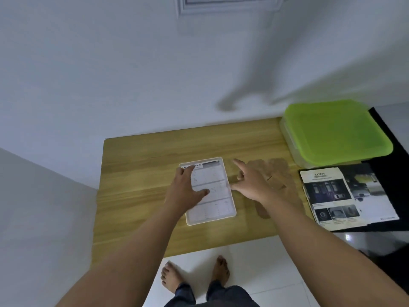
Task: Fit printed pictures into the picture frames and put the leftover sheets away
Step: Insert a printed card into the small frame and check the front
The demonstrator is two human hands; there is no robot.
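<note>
1. Picture frame (211,220), white, lies flat mid-bench (137,173), long side running away from me. Printed sheet (218,189) of tables sits inside it.
2. My left hand (186,189) lies on the frame's left half, fingers straight, thumb pressing the sheet's middle. It hides the heading's first letters.
3. My right hand (252,185) is just right of the frame, released, index finger out, gripping nothing. Thumb is at the frame's right edge; contact unclear.
4. Right of the frame, well apart: leftover sheets (329,196) headed "SAFETY".
5. Beyond those sheets, far right of the frame: clear box with green lid (334,131).
6. Near side of the frame, past the bench edge: my bare feet (219,271) on white floor (254,258).
</note>
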